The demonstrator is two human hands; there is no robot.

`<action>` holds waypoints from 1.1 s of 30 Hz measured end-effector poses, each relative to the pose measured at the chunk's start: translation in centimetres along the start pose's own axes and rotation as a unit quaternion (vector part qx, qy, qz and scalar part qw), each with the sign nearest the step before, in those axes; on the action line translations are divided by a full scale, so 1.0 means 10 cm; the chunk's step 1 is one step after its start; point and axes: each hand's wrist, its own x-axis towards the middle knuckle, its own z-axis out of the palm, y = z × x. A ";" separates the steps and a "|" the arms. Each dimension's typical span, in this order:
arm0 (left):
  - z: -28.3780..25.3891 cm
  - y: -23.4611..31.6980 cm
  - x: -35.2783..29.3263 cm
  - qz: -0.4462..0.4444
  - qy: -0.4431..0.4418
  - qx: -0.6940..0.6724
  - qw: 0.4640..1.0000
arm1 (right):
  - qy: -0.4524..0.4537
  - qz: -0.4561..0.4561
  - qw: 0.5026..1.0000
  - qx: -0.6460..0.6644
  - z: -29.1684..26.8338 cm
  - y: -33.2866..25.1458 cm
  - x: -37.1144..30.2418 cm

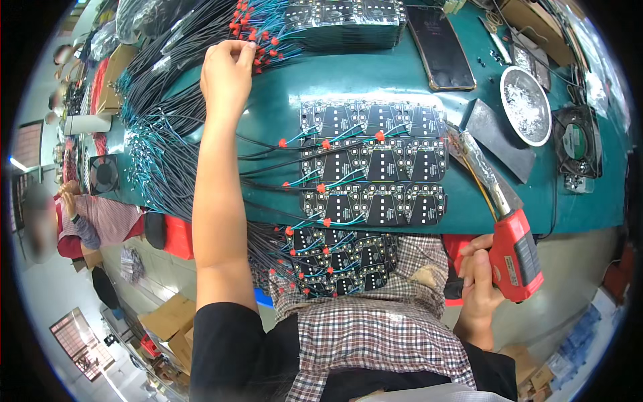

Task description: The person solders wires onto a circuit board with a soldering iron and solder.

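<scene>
My left hand (230, 70) reaches to the far edge of a bundle of black cables (181, 50), its fingertips pinched beside the red clips (258, 37) on the cable ends. What it pinches is hidden. My right hand (479, 285) is wrapped round the red and black handle of a soldering gun (514, 258), whose tip points away toward the circuit boards. Rows of black circuit boards (382, 157) lie in front of me, several with red-clipped cables laid across them. More wired boards (341, 258) rest at my lap below the table edge.
On the green table (281, 90) stand a stack of boards (345, 27), a phone (441, 48), a metal bowl (526, 106) with silvery bits, a dark wedge-shaped block (499, 137) and a small fan (577, 142). Another person (100, 224) sits at the left. Cardboard boxes (167, 325) are on the floor.
</scene>
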 end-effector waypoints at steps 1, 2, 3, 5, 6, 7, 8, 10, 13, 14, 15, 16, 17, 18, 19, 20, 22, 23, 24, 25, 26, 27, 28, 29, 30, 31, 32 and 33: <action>-0.03 0.12 -0.04 0.004 0.009 0.014 1.000 | 0.001 -0.006 1.000 -0.009 -0.03 0.02 0.00; -0.09 0.18 -0.08 0.026 0.018 -0.004 0.999 | -0.002 -0.013 1.000 -0.017 -0.05 0.03 -0.01; -0.16 0.25 -0.12 -0.001 -0.008 -0.051 0.999 | -0.001 -0.010 1.000 -0.018 -0.04 0.03 -0.01; -0.26 0.48 -0.25 -0.024 -0.055 -0.125 0.990 | 0.013 0.020 1.000 -0.009 -0.05 0.02 -0.02; -0.33 0.52 -0.29 -0.012 -0.080 -0.104 0.991 | 0.016 0.024 0.999 -0.012 -0.04 0.02 -0.02; -0.40 0.67 -0.39 -0.015 -0.091 -0.112 0.989 | 0.017 0.022 1.000 -0.013 -0.05 0.04 -0.02; -0.46 0.84 -0.53 -0.019 -0.102 -0.119 0.987 | 0.018 0.020 1.000 -0.013 -0.05 0.06 -0.03; -0.56 1.09 -0.81 0.000 -0.156 -0.157 0.975 | 0.007 0.022 0.999 -0.029 -0.05 0.02 -0.02; -0.54 1.34 -1.23 0.054 -0.212 -0.205 0.954 | -0.015 0.036 0.998 -0.045 -0.04 -0.04 -0.05; -0.52 1.42 -1.34 0.056 -0.227 -0.216 0.948 | -0.014 0.038 0.998 -0.048 -0.06 -0.03 -0.07; -0.46 1.46 -1.40 0.085 -0.227 -0.222 0.944 | -0.049 0.031 0.995 -0.079 -0.11 -0.02 -0.10; -0.42 1.48 -1.46 0.115 -0.226 -0.226 0.941 | -0.084 0.024 0.990 -0.110 -0.15 -0.02 -0.14; -0.39 1.52 -1.50 0.105 -0.242 -0.225 0.938 | -0.073 0.063 0.991 -0.091 -0.19 -0.06 -0.17; -0.36 1.53 -1.53 0.113 -0.242 -0.217 0.939 | -0.073 0.064 0.991 -0.092 -0.20 -0.07 -0.20; -0.33 1.52 -1.57 0.116 -0.230 -0.220 0.941 | -0.079 0.059 0.987 -0.129 -0.20 -0.07 -0.24; -0.32 1.51 -1.61 0.119 -0.218 -0.223 0.943 | -0.086 0.053 0.981 -0.165 -0.21 -0.08 -0.26; -0.29 1.49 -1.63 0.126 -0.206 -0.215 0.946 | -0.098 0.011 0.977 -0.188 -0.22 -0.02 -0.26; -0.27 1.49 -1.64 0.134 -0.192 -0.208 0.950 | -0.118 0.005 0.974 -0.194 -0.22 -0.02 -0.24; -0.25 1.48 -1.65 0.133 -0.194 -0.208 0.949 | -0.137 -0.002 0.970 -0.198 -0.22 -0.02 -0.24; -0.25 1.48 -1.66 0.128 -0.187 -0.213 0.950 | -0.132 -0.045 0.965 -0.223 -0.22 0.03 -0.25; -0.25 1.48 -1.66 0.124 -0.181 -0.218 0.951 | -0.132 -0.045 0.965 -0.223 -0.24 0.05 -0.26; -0.25 1.48 -1.67 0.123 -0.181 -0.218 0.951 | -0.143 -0.034 0.963 -0.225 -0.25 0.05 -0.27; -0.24 1.48 -1.67 0.123 -0.175 -0.220 0.952 | -0.153 -0.022 0.962 -0.227 -0.26 0.07 -0.28; -0.23 1.48 -1.67 0.124 -0.169 -0.222 0.952 | -0.153 -0.022 0.962 -0.227 -0.26 0.08 -0.28; -0.23 1.48 -1.67 0.123 -0.169 -0.222 0.952 | -0.149 -0.031 0.963 -0.224 -0.24 0.10 -0.27; -0.23 1.47 -1.67 0.120 -0.170 -0.223 0.952 | -0.145 -0.040 0.964 -0.220 -0.24 0.11 -0.27; -0.23 1.46 -1.67 0.116 -0.171 -0.224 0.953 | -0.146 -0.040 0.964 -0.220 -0.24 0.10 -0.27; -0.23 1.46 -1.67 0.116 -0.170 -0.223 0.953 | -0.153 -0.033 0.962 -0.223 -0.24 0.09 -0.26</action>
